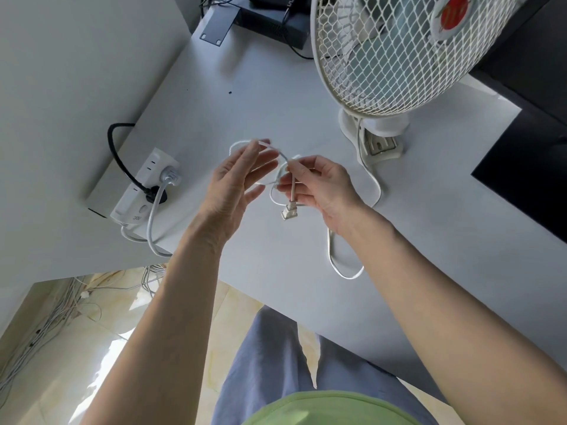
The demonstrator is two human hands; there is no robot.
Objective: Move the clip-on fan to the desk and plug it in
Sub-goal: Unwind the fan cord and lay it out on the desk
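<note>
The white clip-on fan (395,53) stands on its clip base (379,139) on the white desk (276,96), at the upper right. Its white cord (343,265) runs from the base in loops across the desk to my hands. My right hand (319,188) pinches the cord just above the plug (289,212), which hangs down with its prongs facing the desk. My left hand (236,185) has its fingers spread, and a loop of the cord passes over the fingertips. A white power strip (144,182) lies at the desk's left edge, left of my left hand.
The power strip holds a black plug with a black cable (118,154) and a grey plug with a grey cable (153,216). Black equipment boxes (270,16) sit at the desk's far end. A dark panel (527,167) lies at the right. Tangled cables (55,314) lie on the floor.
</note>
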